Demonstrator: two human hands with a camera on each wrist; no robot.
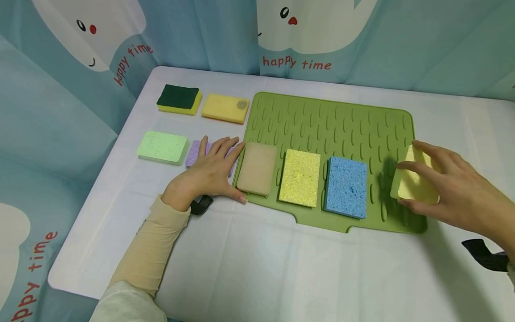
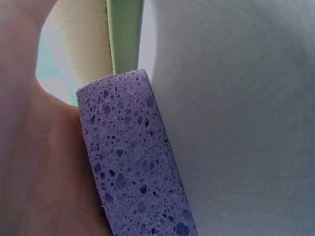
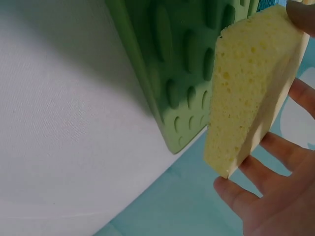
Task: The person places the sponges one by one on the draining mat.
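Note:
My right hand [image 1: 458,188] grips a pale yellow sponge [image 1: 412,179] by its edges, thumb on the near side and fingers on the far side. In the right wrist view the porous side of this sponge [image 3: 246,88] shows, raised over the right end of the green ridged mat [image 1: 322,120]. My left hand [image 1: 209,172] lies with spread fingers over a purple sponge [image 1: 195,153], partly hiding it; its thumb tip reaches the mat's left edge. The left wrist view shows the purple sponge [image 2: 133,157] beside the palm. On the mat stand a beige sponge [image 1: 256,169], a yellow sponge [image 1: 299,178] and a blue sponge [image 1: 346,188].
Left of the mat lie a light green sponge [image 1: 162,146], a yellow sponge with a dark green scouring top [image 1: 179,97], and a flat yellow sponge [image 1: 225,107] with a round grey mark. A blue printed curtain [image 1: 225,36] borders the white table [image 1: 241,259] at the back and left.

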